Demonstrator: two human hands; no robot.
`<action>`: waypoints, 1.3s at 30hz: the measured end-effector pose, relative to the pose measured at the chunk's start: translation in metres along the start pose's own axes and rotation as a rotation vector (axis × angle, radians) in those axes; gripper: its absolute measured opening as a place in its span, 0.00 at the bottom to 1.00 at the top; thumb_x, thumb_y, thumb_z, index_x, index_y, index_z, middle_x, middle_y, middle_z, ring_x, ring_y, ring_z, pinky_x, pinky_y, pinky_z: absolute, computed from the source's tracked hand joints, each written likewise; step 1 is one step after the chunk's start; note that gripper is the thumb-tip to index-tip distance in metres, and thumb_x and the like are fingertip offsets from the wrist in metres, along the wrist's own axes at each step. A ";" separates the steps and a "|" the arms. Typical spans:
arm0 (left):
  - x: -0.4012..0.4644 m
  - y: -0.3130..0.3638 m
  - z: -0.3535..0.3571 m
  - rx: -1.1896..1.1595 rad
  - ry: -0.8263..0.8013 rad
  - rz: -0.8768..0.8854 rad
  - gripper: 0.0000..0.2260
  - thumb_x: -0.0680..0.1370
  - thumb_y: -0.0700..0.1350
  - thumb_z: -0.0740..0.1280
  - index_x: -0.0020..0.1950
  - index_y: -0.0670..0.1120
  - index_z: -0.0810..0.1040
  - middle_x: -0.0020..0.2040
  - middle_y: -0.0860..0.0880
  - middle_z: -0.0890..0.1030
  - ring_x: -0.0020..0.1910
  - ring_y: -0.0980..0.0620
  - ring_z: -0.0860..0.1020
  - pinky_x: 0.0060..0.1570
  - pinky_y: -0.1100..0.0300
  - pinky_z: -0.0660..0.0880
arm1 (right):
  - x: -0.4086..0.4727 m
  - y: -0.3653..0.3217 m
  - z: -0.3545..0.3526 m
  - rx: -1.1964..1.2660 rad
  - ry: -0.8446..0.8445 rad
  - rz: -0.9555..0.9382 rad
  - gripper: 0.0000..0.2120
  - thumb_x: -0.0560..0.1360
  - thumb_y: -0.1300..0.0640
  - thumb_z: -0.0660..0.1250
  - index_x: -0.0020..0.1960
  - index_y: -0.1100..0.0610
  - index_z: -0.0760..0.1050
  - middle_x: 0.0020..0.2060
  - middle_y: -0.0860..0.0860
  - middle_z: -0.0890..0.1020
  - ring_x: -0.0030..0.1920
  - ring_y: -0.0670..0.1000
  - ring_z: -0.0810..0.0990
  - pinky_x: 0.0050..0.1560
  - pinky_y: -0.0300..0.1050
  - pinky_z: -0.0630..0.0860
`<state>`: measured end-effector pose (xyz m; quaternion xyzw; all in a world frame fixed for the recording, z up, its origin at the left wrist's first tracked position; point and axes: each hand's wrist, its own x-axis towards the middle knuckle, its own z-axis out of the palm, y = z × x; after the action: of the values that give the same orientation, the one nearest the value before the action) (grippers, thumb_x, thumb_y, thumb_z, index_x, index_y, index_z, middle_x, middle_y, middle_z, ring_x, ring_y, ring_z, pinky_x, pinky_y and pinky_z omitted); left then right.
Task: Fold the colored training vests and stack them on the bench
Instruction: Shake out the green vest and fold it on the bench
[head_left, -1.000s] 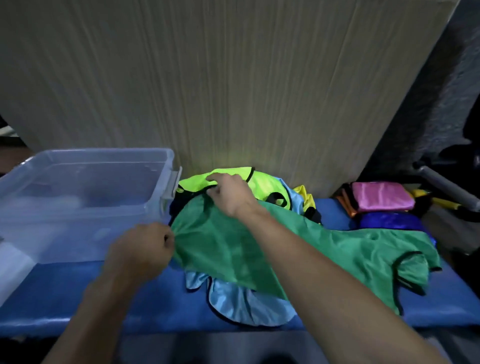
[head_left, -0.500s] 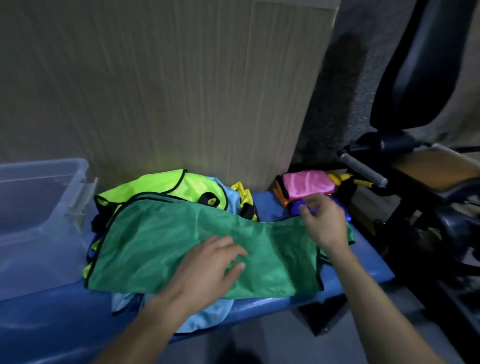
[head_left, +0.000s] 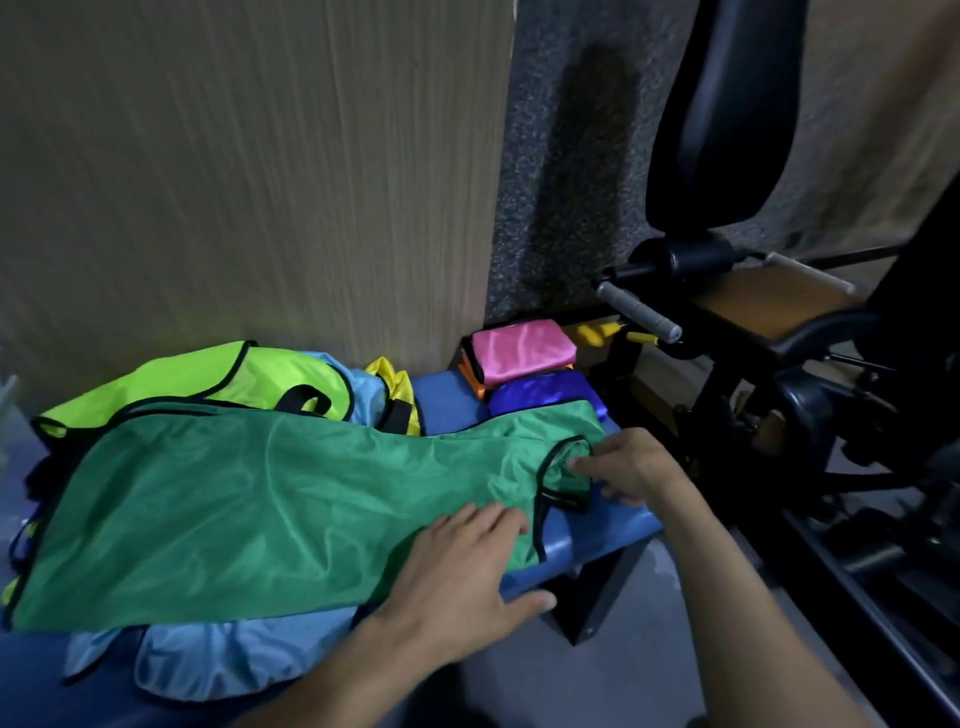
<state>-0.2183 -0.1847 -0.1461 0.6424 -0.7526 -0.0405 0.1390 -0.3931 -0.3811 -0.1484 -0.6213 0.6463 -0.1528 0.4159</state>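
Two hands on green vest, left hand fingers flat, right hand fingers pinching strap

Wood-grain panel, speckled dark wall, black gym machine with grey handle

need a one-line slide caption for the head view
Left hand presses the spread green vest flat on the blue bench while the right hand pinches its strap.
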 end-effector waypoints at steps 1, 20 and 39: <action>0.006 0.004 0.001 0.005 0.005 -0.017 0.26 0.74 0.72 0.59 0.64 0.56 0.68 0.58 0.59 0.72 0.58 0.55 0.71 0.57 0.57 0.70 | 0.000 -0.001 0.002 -0.003 0.005 -0.017 0.17 0.68 0.52 0.81 0.33 0.57 0.75 0.25 0.51 0.75 0.25 0.51 0.72 0.26 0.39 0.68; 0.155 -0.016 -0.029 -0.510 0.167 -0.174 0.10 0.74 0.49 0.77 0.40 0.53 0.77 0.35 0.55 0.78 0.32 0.59 0.74 0.35 0.62 0.70 | -0.020 -0.031 -0.005 0.262 0.029 -0.313 0.11 0.72 0.60 0.78 0.42 0.60 0.76 0.31 0.55 0.80 0.31 0.55 0.85 0.29 0.45 0.80; 0.137 -0.015 -0.050 -0.126 0.214 -0.072 0.04 0.80 0.53 0.68 0.50 0.55 0.79 0.39 0.57 0.78 0.46 0.50 0.79 0.45 0.51 0.76 | -0.056 -0.053 -0.009 0.339 -0.283 -0.144 0.12 0.79 0.50 0.71 0.49 0.60 0.77 0.39 0.60 0.87 0.38 0.56 0.86 0.41 0.45 0.81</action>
<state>-0.2100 -0.3153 -0.0806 0.6595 -0.7059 -0.0240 0.2573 -0.3702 -0.3419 -0.0859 -0.6020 0.5008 -0.2000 0.5889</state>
